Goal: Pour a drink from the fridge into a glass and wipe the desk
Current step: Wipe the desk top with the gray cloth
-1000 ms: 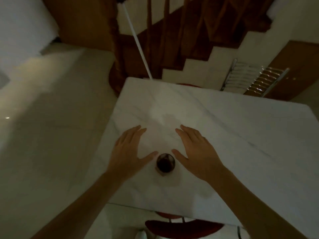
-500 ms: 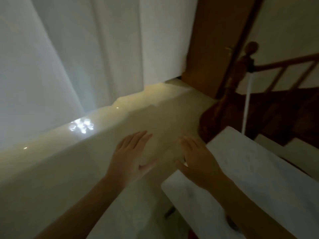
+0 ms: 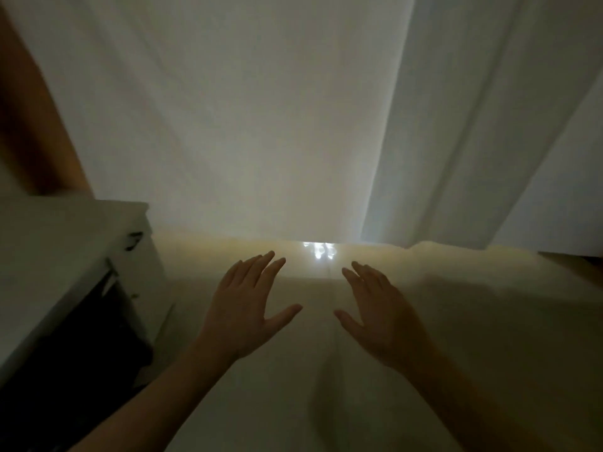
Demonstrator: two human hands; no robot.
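My left hand point(image 3: 245, 309) and my right hand point(image 3: 378, 310) are held out in front of me, palms down, fingers spread, holding nothing. They hover over a glossy pale floor point(image 3: 489, 337) in a dim room. The glass, the drink, the fridge and the white table are out of view.
White curtains point(image 3: 261, 125) hang straight ahead down to the floor, with a small bright reflection point(image 3: 319, 250) at their foot. A white cabinet point(image 3: 65, 249) with a dark open front stands at the left. A brown wooden panel point(image 3: 29, 132) rises behind it.
My view has swung left, away from the white table with the dark drink in a glass, past the staircase, onto the curtains. Both hands stayed open and empty in front of me.
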